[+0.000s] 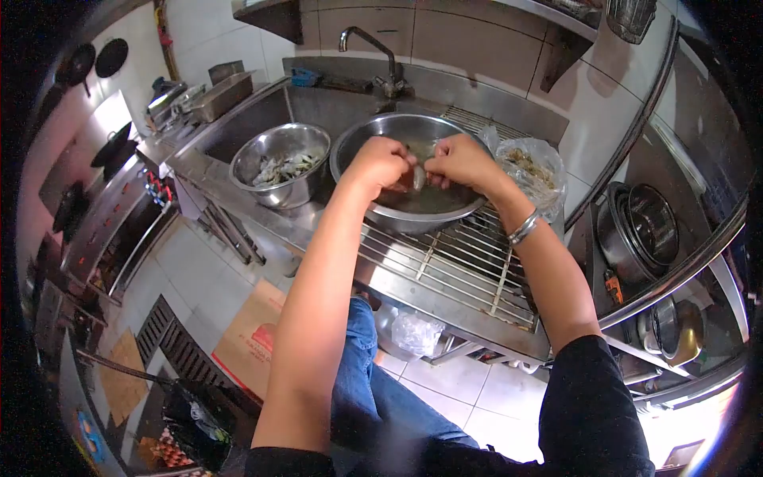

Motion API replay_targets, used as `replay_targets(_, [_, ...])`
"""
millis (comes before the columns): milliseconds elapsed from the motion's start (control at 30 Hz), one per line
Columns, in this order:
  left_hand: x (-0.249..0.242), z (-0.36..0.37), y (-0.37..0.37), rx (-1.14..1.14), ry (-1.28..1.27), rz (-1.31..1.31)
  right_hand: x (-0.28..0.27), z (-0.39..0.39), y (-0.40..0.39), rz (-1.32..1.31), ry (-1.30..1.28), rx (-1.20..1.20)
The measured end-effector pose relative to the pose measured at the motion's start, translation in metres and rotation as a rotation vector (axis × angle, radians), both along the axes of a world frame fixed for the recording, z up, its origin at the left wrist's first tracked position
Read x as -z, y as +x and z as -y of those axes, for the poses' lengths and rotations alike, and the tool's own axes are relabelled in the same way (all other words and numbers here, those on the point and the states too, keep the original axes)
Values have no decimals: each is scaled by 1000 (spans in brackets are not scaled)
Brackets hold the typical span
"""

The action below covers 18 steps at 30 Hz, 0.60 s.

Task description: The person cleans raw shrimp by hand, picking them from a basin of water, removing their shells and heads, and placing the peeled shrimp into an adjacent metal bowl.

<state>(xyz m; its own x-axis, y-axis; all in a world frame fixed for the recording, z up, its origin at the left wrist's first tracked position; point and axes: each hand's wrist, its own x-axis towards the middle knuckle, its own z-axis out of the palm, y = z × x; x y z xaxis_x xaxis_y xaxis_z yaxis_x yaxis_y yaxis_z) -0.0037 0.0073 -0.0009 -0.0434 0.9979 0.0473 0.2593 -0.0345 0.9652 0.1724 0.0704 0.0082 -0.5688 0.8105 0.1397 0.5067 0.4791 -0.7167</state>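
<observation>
Both hands are over a wide metal basin [350, 151] that holds cloudy liquid. A small greyish shrimp-like piece [419, 178] hangs between them. My left hand [383, 163] has its fingers pinched at the piece's left side. My right hand [461, 163] is closed too, its fingertips pressed together close to the piece's right side. A smaller metal bowl [290, 191] with several greyish shrimp-like pieces [286, 168] stands left of the basin. To the right lies a clear plastic bag [548, 171] with brownish scraps in it.
Behind the basin a faucet [389, 79] rises over the sink [246, 123]. A metal rack [445, 266] lies under and in front of the basin. Nested pots [644, 222] sit on the right shelf. A metal tray [224, 95] stands at the back left.
</observation>
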Motion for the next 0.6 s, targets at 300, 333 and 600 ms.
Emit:
replay_targets(300, [-7,5,-1,-94,60,400,-6,4,-1,-378,-123,-57])
replay_targets(333, [-7,6,-1,-77,43,393,-7,4,-1,-352,-135,-9])
replay_targets(600, [-6,8,2,-10,74,356,-16,26,-4,-93,219,-45])
